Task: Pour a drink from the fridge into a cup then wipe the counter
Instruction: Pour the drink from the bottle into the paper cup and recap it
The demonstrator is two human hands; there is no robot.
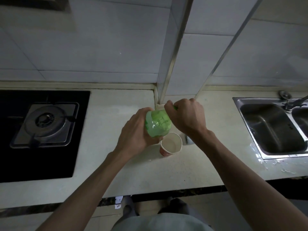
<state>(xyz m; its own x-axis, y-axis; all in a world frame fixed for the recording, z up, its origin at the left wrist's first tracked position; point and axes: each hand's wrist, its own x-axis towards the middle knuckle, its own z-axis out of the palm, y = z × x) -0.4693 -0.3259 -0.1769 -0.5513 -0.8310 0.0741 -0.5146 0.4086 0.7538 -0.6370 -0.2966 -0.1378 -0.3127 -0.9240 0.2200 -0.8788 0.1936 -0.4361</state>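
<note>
A person's left hand wraps round the lower body of a green translucent plastic bottle, held tilted in the air over the middle of the pale stone surface, nearer its back edge. The right hand curls over the bottle's neck end (the cap is mostly hidden). Just below stands a red-and-white paper cup, upright. The bottle likely has thin, denting walls and may be slick from the cold, so a firm hold round the body suits it. The cup looks light and easily tipped. A black gas hob sits at the left end and a steel sink at the right.
</note>
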